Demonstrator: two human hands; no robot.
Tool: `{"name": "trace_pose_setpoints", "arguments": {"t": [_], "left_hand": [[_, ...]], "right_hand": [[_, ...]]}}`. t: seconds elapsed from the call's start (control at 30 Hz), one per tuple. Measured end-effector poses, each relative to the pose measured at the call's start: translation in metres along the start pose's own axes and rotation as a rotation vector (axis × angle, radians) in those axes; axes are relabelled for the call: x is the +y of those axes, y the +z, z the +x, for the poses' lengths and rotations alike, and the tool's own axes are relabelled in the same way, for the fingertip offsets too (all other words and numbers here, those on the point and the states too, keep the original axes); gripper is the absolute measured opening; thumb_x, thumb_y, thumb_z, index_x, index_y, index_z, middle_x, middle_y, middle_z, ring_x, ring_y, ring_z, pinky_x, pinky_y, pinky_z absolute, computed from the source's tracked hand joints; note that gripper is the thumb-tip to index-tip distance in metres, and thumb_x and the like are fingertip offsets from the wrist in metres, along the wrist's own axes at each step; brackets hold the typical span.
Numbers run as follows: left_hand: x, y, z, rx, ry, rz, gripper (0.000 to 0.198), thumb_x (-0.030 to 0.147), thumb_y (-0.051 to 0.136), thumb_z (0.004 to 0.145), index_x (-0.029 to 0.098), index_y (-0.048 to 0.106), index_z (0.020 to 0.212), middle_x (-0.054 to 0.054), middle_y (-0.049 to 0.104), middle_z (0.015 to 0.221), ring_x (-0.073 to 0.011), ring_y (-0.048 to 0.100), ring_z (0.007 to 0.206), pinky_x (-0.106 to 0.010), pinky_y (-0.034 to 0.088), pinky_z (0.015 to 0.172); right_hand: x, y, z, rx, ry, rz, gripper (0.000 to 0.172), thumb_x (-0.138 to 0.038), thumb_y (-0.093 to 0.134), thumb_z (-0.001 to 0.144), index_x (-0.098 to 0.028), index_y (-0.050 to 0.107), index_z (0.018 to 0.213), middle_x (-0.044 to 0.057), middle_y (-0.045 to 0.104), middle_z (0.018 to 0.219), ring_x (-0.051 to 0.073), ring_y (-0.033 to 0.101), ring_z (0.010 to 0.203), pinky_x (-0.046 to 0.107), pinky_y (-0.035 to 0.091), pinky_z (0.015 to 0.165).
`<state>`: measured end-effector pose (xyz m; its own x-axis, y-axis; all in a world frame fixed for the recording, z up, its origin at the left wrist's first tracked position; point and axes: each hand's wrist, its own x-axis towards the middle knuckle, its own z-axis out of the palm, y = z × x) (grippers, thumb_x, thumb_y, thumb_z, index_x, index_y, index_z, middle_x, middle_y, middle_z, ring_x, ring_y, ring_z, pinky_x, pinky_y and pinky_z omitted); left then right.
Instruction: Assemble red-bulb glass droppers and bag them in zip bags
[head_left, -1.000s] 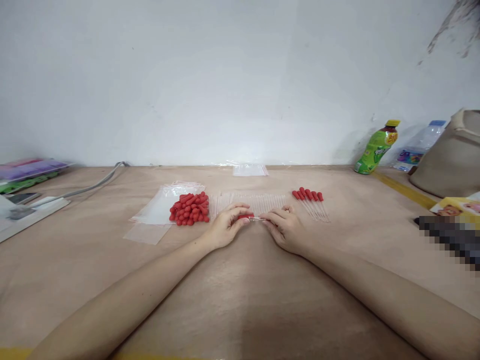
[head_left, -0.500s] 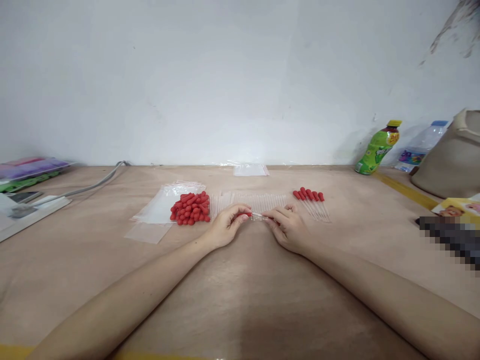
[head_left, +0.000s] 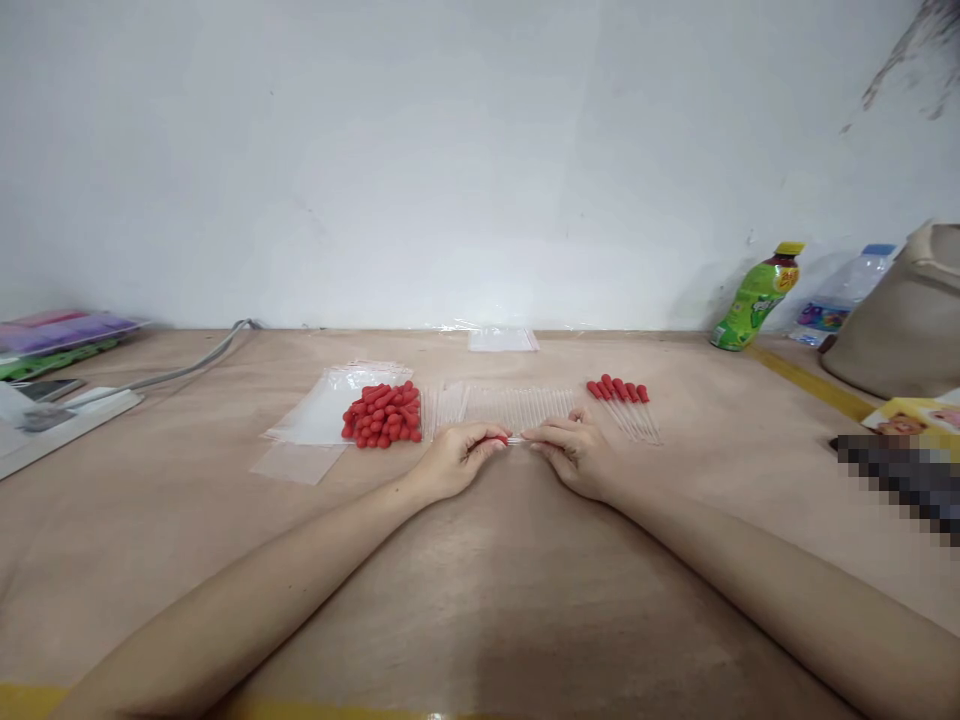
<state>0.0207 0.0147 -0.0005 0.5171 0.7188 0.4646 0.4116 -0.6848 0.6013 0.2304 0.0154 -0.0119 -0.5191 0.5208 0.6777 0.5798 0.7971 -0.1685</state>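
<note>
My left hand (head_left: pixel 457 458) pinches a red rubber bulb (head_left: pixel 499 438) at its fingertips. My right hand (head_left: pixel 574 452) pinches a thin clear glass tube (head_left: pixel 517 438) whose end meets the bulb. Both hands rest low over the wooden table (head_left: pixel 480 580), fingers closed. Just behind them lies a row of several clear glass tubes (head_left: pixel 510 405). A pile of red bulbs (head_left: pixel 381 415) sits to the left of that row. To the right lie several finished droppers with red bulbs (head_left: pixel 622 400).
Clear plastic bags (head_left: pixel 315 420) lie left of the bulb pile, another (head_left: pixel 501 340) by the wall. A green bottle (head_left: pixel 754 295), a water bottle (head_left: pixel 840 295) and a beige bag (head_left: pixel 900 320) stand at the far right. A cable and white strip (head_left: pixel 67 415) are at the far left.
The hands have drawn slightly closer together, the bulb now mostly hidden in the left fingers against the tube. Nothing else on the table has moved.
</note>
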Motion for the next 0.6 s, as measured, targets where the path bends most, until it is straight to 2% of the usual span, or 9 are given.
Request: {"name": "trace_pose_setpoints", "arguments": {"t": [0.2,0.37,0.5,0.6], "left_hand": [[0.003,0.001,0.001,0.05,0.046,0.107,0.018,0.022,0.048,0.083,0.016,0.062,0.091,-0.005,0.065,0.095,-0.0149,0.06,0.088,-0.027,0.047,0.08],[-0.001,-0.002,0.001,0.057,0.122,0.169,0.019,0.025,0.048,0.083,0.017,0.062,0.095,-0.005,0.063,0.096,-0.0147,0.059,0.087,-0.027,0.047,0.078],[-0.01,-0.006,0.001,0.075,0.156,0.3,0.02,0.03,0.05,0.082,0.02,0.064,0.094,-0.004,0.063,0.086,-0.0151,0.058,0.078,-0.027,0.046,0.072],[-0.012,-0.007,0.001,0.079,0.15,0.333,0.019,0.031,0.05,0.083,0.02,0.064,0.09,-0.004,0.064,0.083,-0.0157,0.057,0.077,-0.028,0.044,0.073]], "right_hand": [[-0.008,-0.003,0.0,0.062,-0.1,-0.284,0.024,-0.008,0.041,0.08,-0.018,0.061,0.089,0.001,0.063,0.071,0.011,0.05,0.058,0.03,0.025,0.065],[-0.003,0.0,-0.001,0.096,-0.09,-0.264,0.018,-0.016,0.042,0.084,-0.014,0.059,0.09,0.005,0.063,0.075,0.013,0.051,0.066,0.029,0.029,0.067],[-0.001,-0.004,0.0,0.045,-0.072,-0.273,0.018,-0.02,0.042,0.085,-0.017,0.06,0.086,0.005,0.063,0.075,0.014,0.052,0.07,0.031,0.029,0.072],[-0.003,-0.006,0.001,0.014,-0.081,-0.252,0.019,-0.02,0.041,0.086,-0.019,0.06,0.085,0.003,0.063,0.073,0.014,0.052,0.071,0.032,0.028,0.076]]}}
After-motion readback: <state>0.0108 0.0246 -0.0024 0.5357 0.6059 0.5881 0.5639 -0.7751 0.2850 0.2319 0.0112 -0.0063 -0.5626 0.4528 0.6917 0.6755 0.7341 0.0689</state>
